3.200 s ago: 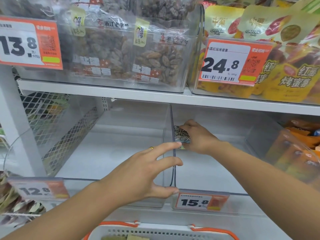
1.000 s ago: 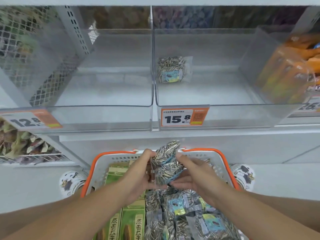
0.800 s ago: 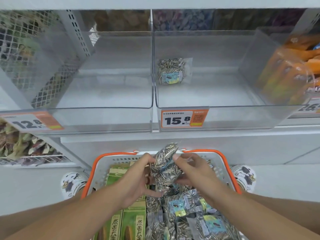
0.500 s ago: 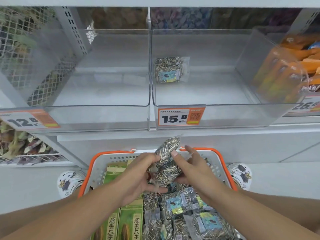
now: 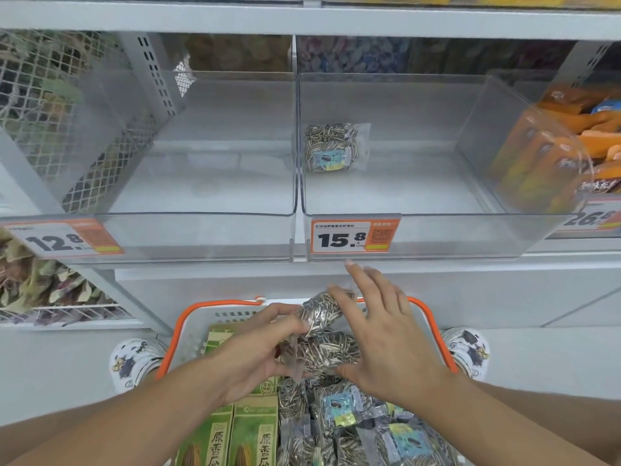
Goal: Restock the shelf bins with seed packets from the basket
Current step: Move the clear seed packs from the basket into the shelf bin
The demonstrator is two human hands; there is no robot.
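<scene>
The hands hold a seed packet (image 5: 322,334) over the basket (image 5: 174,334), left hand (image 5: 255,351) pinching, right hand (image 5: 379,341) spread flat against it; a firmer two-sided grip would likely carry it safely into the bin (image 5: 437,237).

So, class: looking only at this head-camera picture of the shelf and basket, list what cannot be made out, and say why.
- How many seed packets are held: the left hand and right hand cover part of them.
- The basket: its near end is cut off by the bottom edge.
- The small print on the 15.8 price tag: too small.
- The goods behind the clear bins: blurred by plastic.
</scene>
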